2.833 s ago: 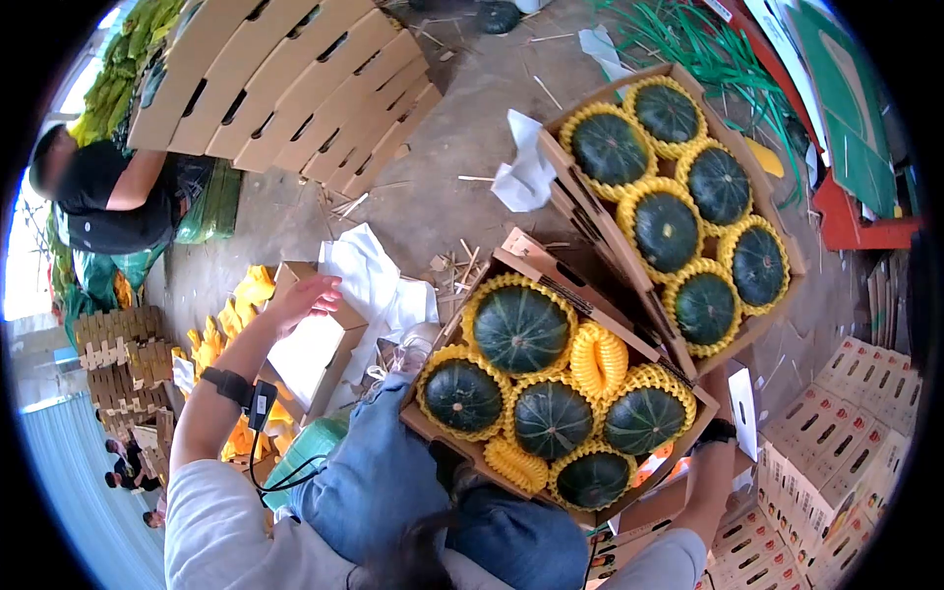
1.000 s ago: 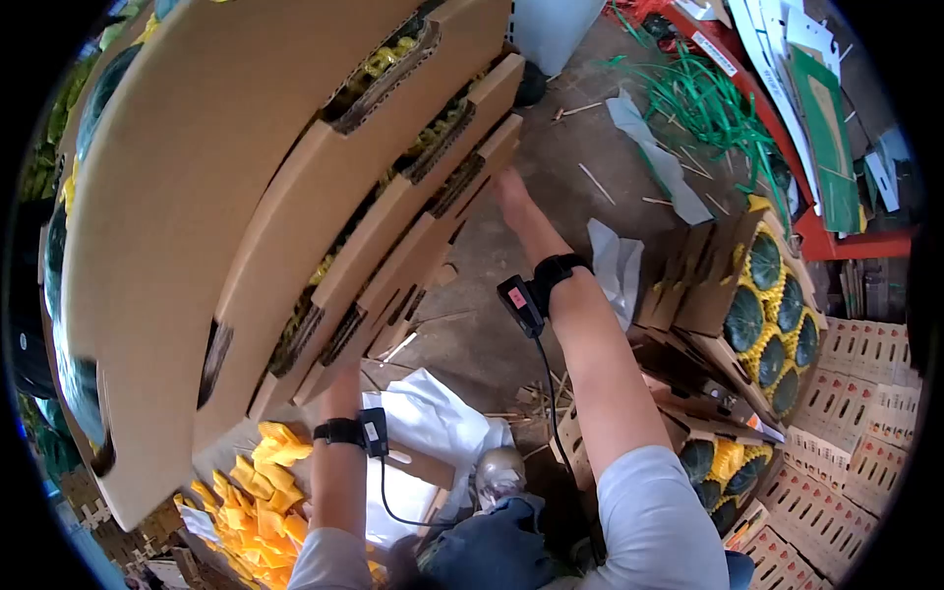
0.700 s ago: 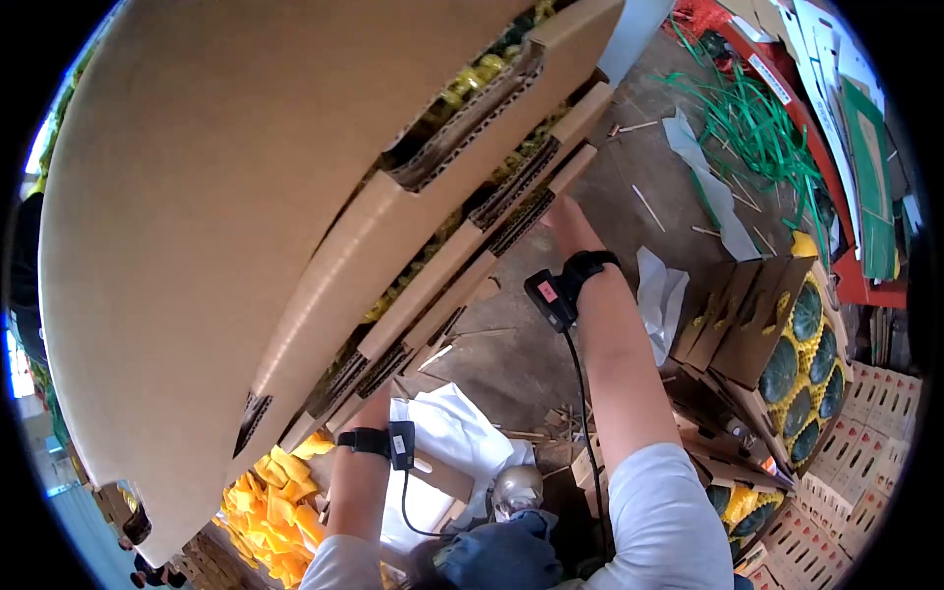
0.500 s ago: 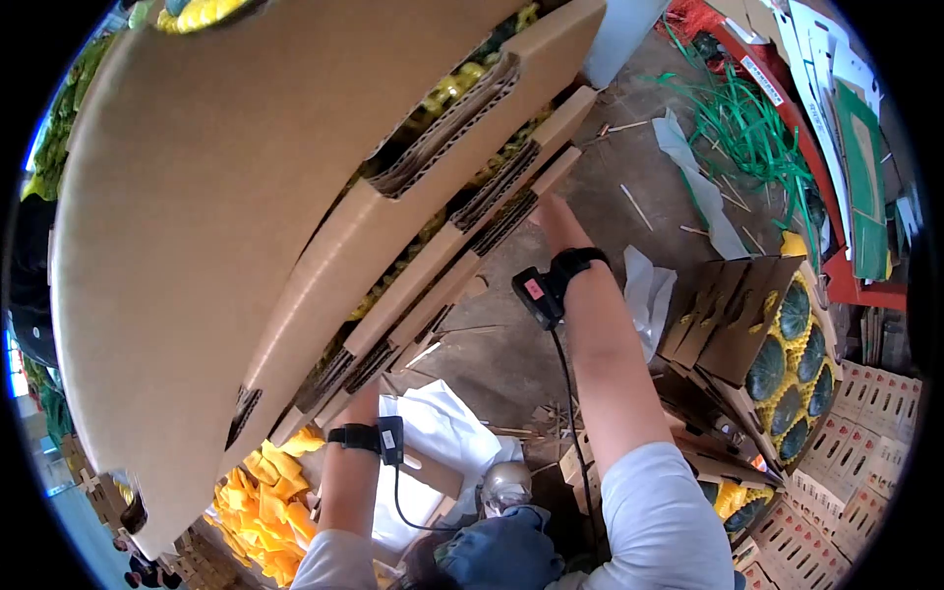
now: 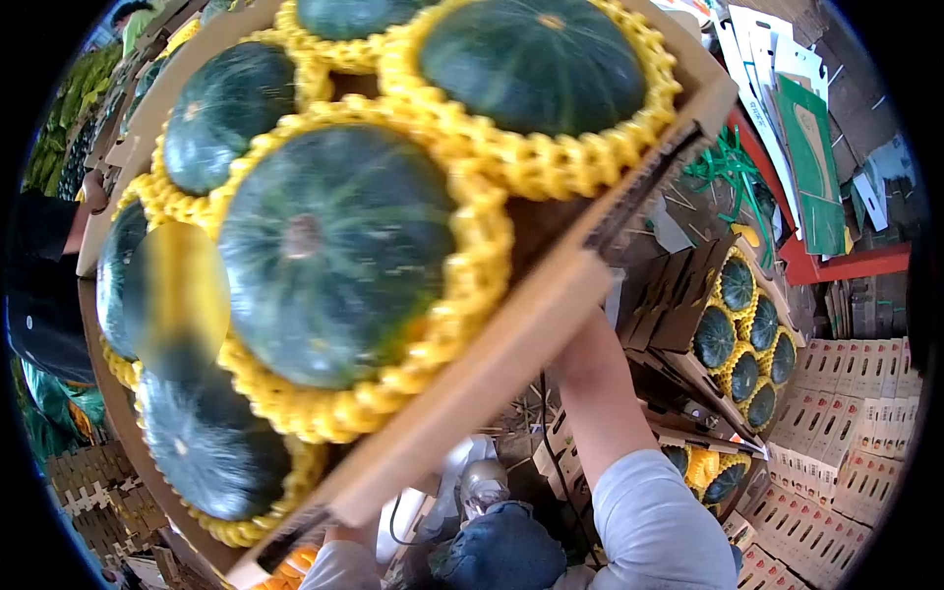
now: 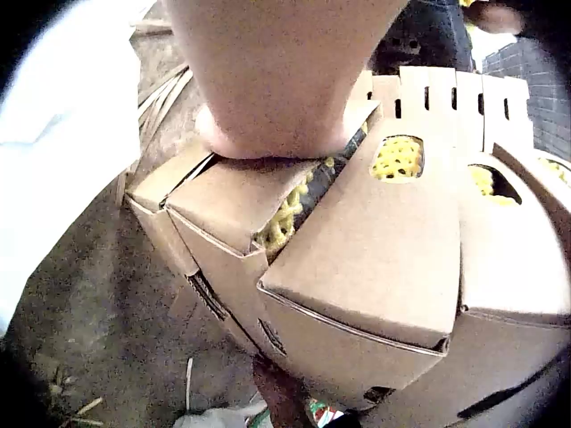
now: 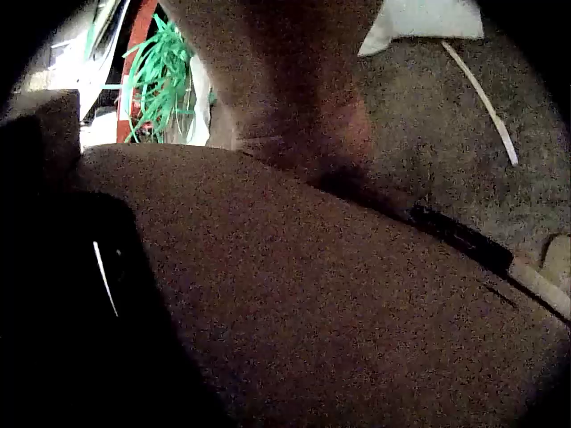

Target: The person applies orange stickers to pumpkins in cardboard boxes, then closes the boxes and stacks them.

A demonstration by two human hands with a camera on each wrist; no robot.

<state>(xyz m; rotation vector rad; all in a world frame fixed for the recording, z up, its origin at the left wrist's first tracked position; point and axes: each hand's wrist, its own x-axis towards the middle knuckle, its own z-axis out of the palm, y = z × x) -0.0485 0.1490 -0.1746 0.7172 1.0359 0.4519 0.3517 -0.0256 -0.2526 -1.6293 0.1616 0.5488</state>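
Note:
An open cardboard box (image 5: 423, 462) of dark green kabocha squash (image 5: 339, 256) in yellow foam nets fills the left of the head view. It tops a tilted stack of cardboard boxes (image 6: 357, 259). My left hand (image 6: 277, 134) holds the stack low on one side, its fingers out of sight past the carton edge. On the opposite side my right hand (image 7: 308, 147) grips under a carton's edge, fingers likewise hidden. In the head view the right wrist (image 5: 587, 349) disappears behind the top box's rim.
More squash boxes (image 5: 742, 339) stand at the right beside stacked printed cartons (image 5: 836, 433). Green strapping (image 7: 161, 80) and splinters litter the floor. Another person's hand (image 5: 93, 192) is at the box's far left edge. A red frame (image 5: 846, 264) lies back right.
The left hand was raised and free; both hands then took hold low on the stack. Since half a second ago, the stack's blank side has given way to the squash-filled top in view.

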